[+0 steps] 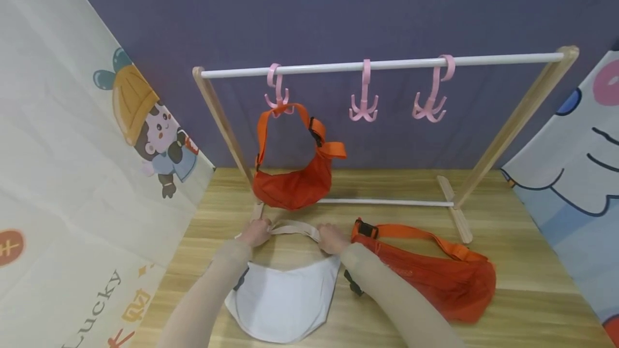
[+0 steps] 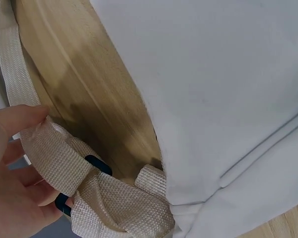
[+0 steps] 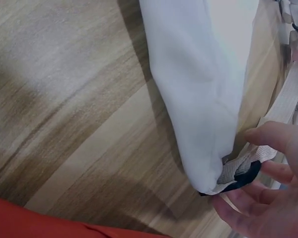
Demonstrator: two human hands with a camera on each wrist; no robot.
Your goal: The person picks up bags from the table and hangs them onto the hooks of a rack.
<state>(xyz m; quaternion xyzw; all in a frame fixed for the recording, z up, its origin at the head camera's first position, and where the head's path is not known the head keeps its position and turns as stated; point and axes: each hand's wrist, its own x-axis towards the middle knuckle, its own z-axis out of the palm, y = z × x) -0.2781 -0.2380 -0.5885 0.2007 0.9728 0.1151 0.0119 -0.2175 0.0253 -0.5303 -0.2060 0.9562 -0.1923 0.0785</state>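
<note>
Caution: clock positions refer to the head view, with 12 o'clock away from the person.

- Uneven hang: unequal grip on the beige webbing strap (image 1: 295,227) could tilt the white waist bag (image 1: 285,299) when lifted.
- Twisted strap: the webbing is folded over at the black slider (image 2: 98,165); a pull there could lock in the twist.
- Collision: the hanging red waist bag (image 1: 295,187), between 1 and 2 o'clock of the left hand (image 1: 256,232), could be struck by a straight lift.
- Snagging: the right sleeve (image 1: 372,273) crosses the lying red waist bag (image 1: 435,278), at about 4 o'clock of the right hand (image 1: 332,239); it could drag that bag's loose buckle (image 1: 354,283).

Hand state: both hands are closed in a thumb-and-finger pinch on the strap, one at each side.

Position: the white bag's body lies on the tabletop (image 1: 527,305), at 5 o'clock of the left hand and 7 o'clock of the right.
</note>
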